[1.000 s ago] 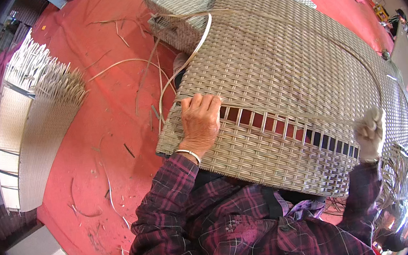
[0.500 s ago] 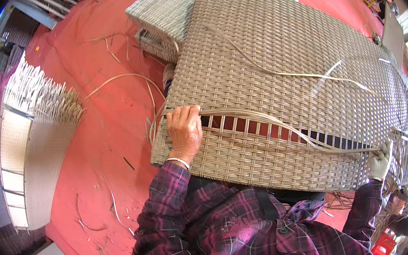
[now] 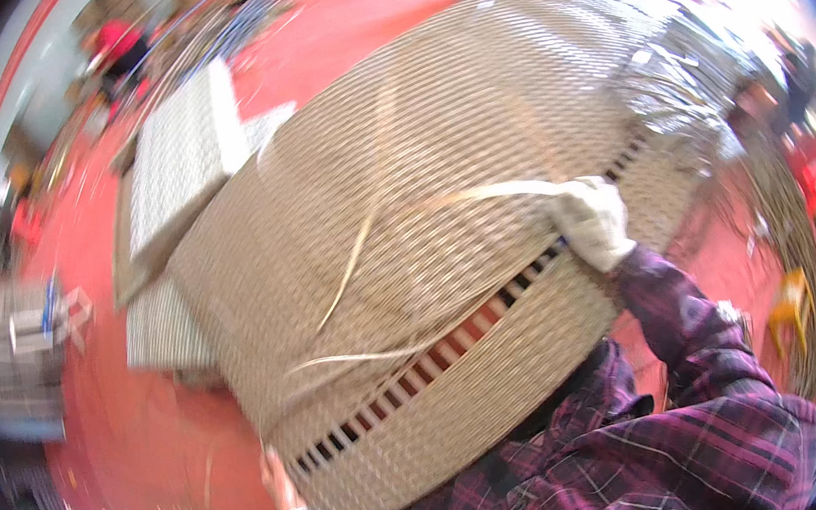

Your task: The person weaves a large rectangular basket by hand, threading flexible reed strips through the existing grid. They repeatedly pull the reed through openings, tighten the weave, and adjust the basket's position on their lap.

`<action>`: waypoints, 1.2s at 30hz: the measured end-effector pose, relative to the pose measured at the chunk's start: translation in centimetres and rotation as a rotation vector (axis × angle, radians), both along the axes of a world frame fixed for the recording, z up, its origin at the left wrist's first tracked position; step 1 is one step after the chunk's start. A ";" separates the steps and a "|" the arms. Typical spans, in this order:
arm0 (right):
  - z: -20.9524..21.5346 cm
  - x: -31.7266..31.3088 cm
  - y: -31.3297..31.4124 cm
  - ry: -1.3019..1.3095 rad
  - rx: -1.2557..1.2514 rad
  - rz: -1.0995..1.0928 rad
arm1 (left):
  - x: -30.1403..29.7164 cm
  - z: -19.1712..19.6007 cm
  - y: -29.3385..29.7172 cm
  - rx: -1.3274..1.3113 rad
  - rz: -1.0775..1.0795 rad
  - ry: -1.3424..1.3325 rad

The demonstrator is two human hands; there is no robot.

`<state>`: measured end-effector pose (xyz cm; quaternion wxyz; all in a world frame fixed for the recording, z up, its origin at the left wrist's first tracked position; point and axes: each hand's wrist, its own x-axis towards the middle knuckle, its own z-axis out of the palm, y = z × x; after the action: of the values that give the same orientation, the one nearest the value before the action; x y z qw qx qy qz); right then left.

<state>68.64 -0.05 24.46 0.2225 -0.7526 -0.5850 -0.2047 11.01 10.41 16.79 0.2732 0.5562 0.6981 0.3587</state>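
Observation:
A large brown woven wicker panel [image 3: 400,185] lies across my lap, with an unwoven slot of bare crosswise strands [image 3: 437,358] running through its near part. My left hand [image 3: 281,481], bare with a bracelet at the wrist, is closed on the panel's near left corner; motion blurs its fingers. In a pale glove, my right hand [image 3: 593,222] is closed above the far right stretch of the slot. A light flat wicker strip [image 3: 486,191] runs leftward from its fingers. Another loose strip [image 3: 358,261] and a curved strand [image 3: 349,358] lie on the weave.
Pale woven pieces [image 3: 180,155] stand beyond the panel's left side on the red floor [image 3: 131,387]. A bundle of long strands [image 3: 779,243], a yellow stool [image 3: 789,310] and a red crate [image 3: 811,171] are at right. Another person [image 3: 118,46] is far back left.
The view has swung toward the right and blurred. My right hand has moved from the panel's right end to over the slot; my left hand has gone to the near left corner. The strand bundle no longer spans the slot.

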 end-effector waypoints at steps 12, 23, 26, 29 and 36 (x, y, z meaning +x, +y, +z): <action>3.6 1.3 0.5 0.029 0.286 0.035 | 8.2 3.4 7.1 -0.041 -0.142 -0.164; 4.0 0.8 0.7 0.086 0.289 0.053 | 8.1 3.0 10.8 -0.146 -0.155 -0.322; 5.1 -4.8 7.1 0.080 0.184 0.145 | 2.6 3.6 13.2 -0.225 -0.127 -0.458; 4.0 -7.7 8.9 0.333 -0.040 0.191 | -3.4 2.2 13.0 -0.285 0.013 -0.613; -1.3 -6.1 1.3 0.272 0.183 0.052 | -2.2 -2.9 14.9 -0.074 -0.217 -0.421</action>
<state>62.52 1.21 23.13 0.3723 -0.7346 -0.5476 -0.1477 8.81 25.34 13.89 0.4701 0.5303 0.5745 0.4096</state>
